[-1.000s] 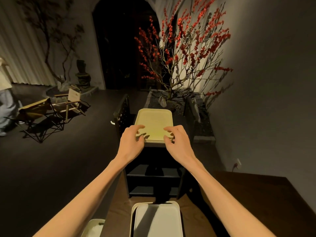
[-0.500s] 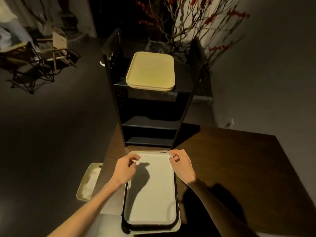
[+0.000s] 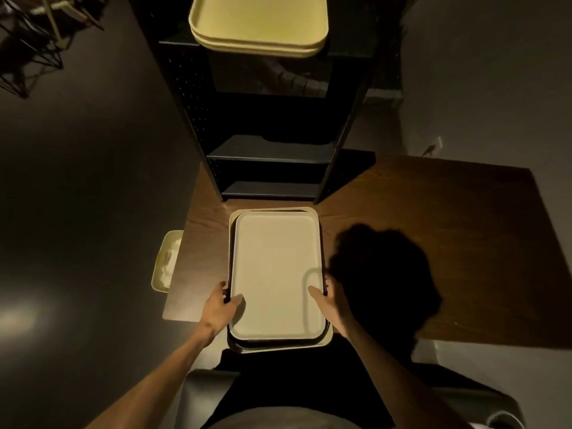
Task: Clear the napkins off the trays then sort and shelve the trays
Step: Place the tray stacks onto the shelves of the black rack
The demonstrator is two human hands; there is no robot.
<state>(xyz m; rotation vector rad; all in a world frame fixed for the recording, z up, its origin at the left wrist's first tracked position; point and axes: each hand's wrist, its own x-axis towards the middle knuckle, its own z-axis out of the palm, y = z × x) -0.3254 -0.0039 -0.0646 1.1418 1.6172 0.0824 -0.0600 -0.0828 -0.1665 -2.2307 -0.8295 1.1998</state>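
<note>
A view looking down from a person's head at a dim room. A stack of trays sits on a dark wooden tabletop [image 3: 433,243], close to the person. The top tray [image 3: 277,274] is pale cream and bare. Under it a dark tray [image 3: 244,343] shows as a thin black edge along the sides and the near end, and a cream bottom tray [image 3: 322,342] peeks out beneath that.

The left hand [image 3: 221,308] takes the left rim of the stack near its close end, thumb lying on the top tray's surface and fingers curled round the edge. The right hand [image 3: 331,300] mirrors it on the right rim, thumb on top and fingers wrapped under, though exactly which trays the fingers catch cannot be told. Both grips are closed on the stack.

Just beyond the stack stands a black metal shelf unit [image 3: 269,156]. Two yellow trays [image 3: 258,23] lie stacked on its top level, and the lower shelves look dark. To the left, off the tabletop's edge, a small cream bin [image 3: 161,264] holds crumpled white napkins [image 3: 168,267]. A folding chair frame [image 3: 31,41] is at the far upper left. The person's shadow falls on the tabletop to the right.
</note>
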